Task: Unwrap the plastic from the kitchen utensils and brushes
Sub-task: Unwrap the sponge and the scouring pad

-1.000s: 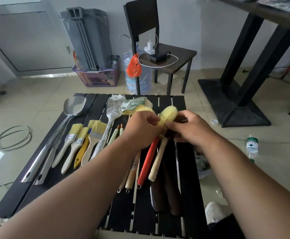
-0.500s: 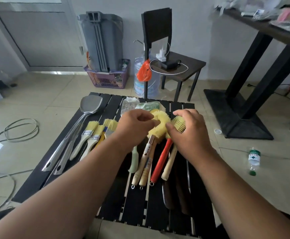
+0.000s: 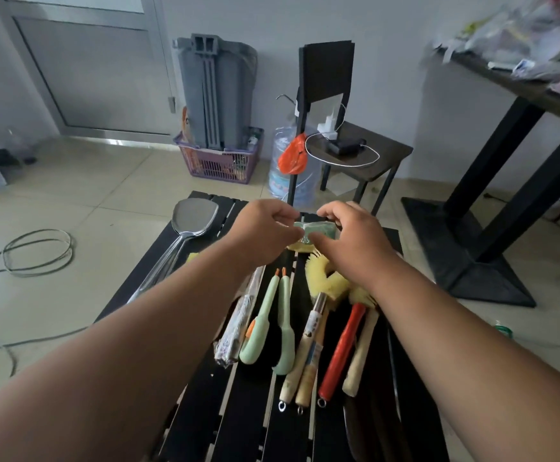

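Observation:
At the far end of the black slatted table [image 3: 201, 408], my left hand [image 3: 265, 233] and my right hand [image 3: 352, 235] both pinch a plastic-wrapped green scouring sponge [image 3: 315, 228], held just above the table. Below them lie yellow bottle brushes [image 3: 325, 281] with wooden and red handles [image 3: 340, 348], two pale green brushes [image 3: 272, 325], and a utensil still in plastic wrap [image 3: 236, 325]. A steel spatula [image 3: 191, 221] lies at the left; my left forearm hides the paint brushes.
A dark chair [image 3: 328, 68] with a charger, an orange bag [image 3: 292, 156] and a water jug stand right behind the table. A purple basket [image 3: 218, 161] with a grey bin is at the back left. Cables [image 3: 35, 251] lie on the floor left; a table base [image 3: 472, 261] stands at the right.
Both hands let go of the yellow bottle brushes, which now lie on the table, and moved to the far end, where they took hold of the wrapped green sponge.

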